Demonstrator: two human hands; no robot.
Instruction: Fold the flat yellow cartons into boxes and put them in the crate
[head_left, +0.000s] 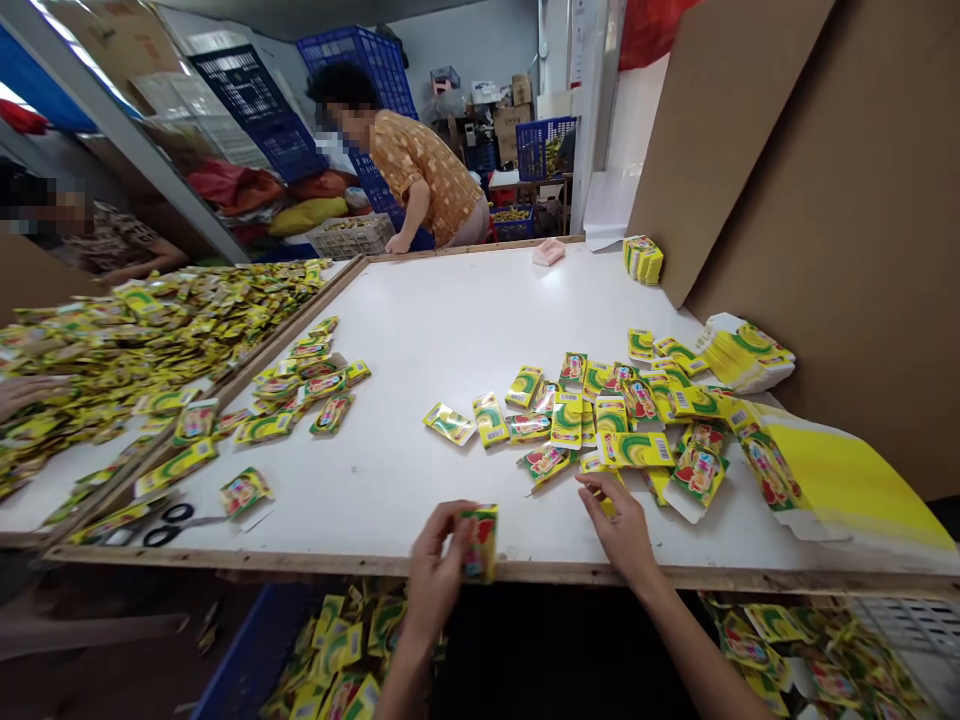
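Near the front edge of the white table [420, 330], my left hand [437, 560] is closed on a small yellow, green and red packet [481, 543], held between thumb and fingers. My right hand [621, 525] is at the near side of a loose pile of similar packets [611, 410]. Its fingers are apart, with the fingertips by a yellow packet partly hidden beneath them; no packet is visibly gripped. More packets [300, 390] lie on the left side of the table. Flattened yellow cartons [750, 355] are stacked at the right.
Black-handled scissors [169, 525] lie at the front left. Beyond a wooden divider is a large packet heap [195, 330], with another person's hand on it. A person leans at the far edge. Filled crates [251, 640] stand below. Cardboard sheets [840, 220] rise at the right.
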